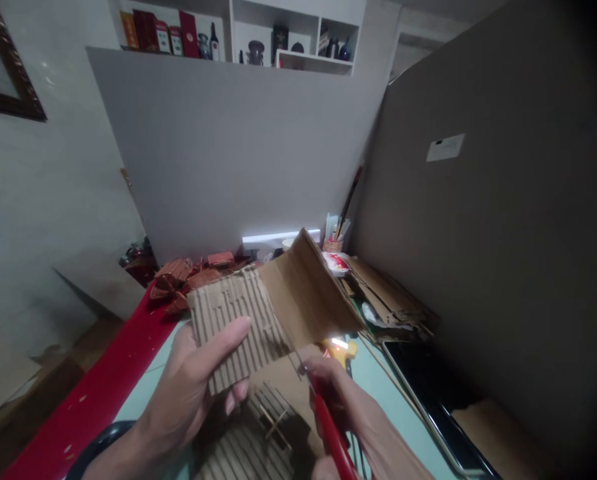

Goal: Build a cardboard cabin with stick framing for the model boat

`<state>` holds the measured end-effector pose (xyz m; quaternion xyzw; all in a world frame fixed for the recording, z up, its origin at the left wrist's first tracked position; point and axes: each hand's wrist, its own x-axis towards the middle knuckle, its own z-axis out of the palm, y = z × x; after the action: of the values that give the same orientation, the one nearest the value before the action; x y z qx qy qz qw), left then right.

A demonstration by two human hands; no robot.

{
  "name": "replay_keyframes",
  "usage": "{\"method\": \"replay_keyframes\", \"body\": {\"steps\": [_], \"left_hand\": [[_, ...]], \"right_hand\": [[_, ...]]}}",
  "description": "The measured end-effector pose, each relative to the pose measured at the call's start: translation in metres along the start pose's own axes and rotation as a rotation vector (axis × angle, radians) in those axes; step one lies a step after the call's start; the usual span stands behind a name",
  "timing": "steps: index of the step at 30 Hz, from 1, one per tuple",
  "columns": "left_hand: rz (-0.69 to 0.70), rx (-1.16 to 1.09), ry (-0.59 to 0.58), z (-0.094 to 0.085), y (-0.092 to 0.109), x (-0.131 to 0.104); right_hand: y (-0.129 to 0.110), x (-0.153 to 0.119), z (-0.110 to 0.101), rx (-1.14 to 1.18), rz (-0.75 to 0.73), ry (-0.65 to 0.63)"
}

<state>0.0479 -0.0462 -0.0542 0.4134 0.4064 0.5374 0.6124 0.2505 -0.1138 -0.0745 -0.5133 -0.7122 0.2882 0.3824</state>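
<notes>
Corrugated cardboard [238,333] is held up before me in the head view, above the near part of the pale green tabletop [378,400], ridged side towards me, with a smooth brown flap [303,293] standing away from its right edge. My left hand [188,373] pinches it, thumb laid across the ridges and the other fingers behind. My right hand [345,393] has its fingers wrapped round a red-handled tool [331,427], the slim metal tip near the lower edge, where ridges meet flap. Whether the tip touches, and whether these are scissors or pliers, I cannot tell.

I judge the step in hand to be working at that join, loosening or trimming the smooth facing. The next move seems to call for a steady left pinch and a light right hand, since bare ridges probably crush easily.

Beneath my hands lies another ridged piece [233,453], thin sticks [275,423] crossed over its right side. A red covering [103,373] runs along the left, reddish-brown pieces [178,277] heaped at its far end. On the right are a cardboard stack [388,293] and, nearer, a glossy black panel [428,387]; a pen holder [333,245] stands farther back. Grey boards [238,147] wall me in behind and to the right, below a shelf [231,30] of bottles and boxes.
</notes>
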Motion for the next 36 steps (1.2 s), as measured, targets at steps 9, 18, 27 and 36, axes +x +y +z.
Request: {"method": "replay_keyframes", "body": {"steps": [9, 18, 27, 36], "left_hand": [[-0.002, -0.010, 0.086, 0.005, -0.003, -0.002], [0.010, 0.010, 0.026, 0.003, -0.006, -0.005], [-0.053, 0.041, 0.004, 0.007, -0.012, -0.004], [-0.106, 0.096, -0.029, 0.008, -0.016, -0.008]], "right_hand": [[0.000, 0.002, 0.001, 0.062, 0.068, -0.039], [-0.001, 0.010, 0.005, 0.084, 0.149, -0.087], [0.023, 0.002, 0.023, 0.083, -0.003, -0.025], [0.000, 0.012, 0.007, 0.179, 0.085, -0.056]]}}
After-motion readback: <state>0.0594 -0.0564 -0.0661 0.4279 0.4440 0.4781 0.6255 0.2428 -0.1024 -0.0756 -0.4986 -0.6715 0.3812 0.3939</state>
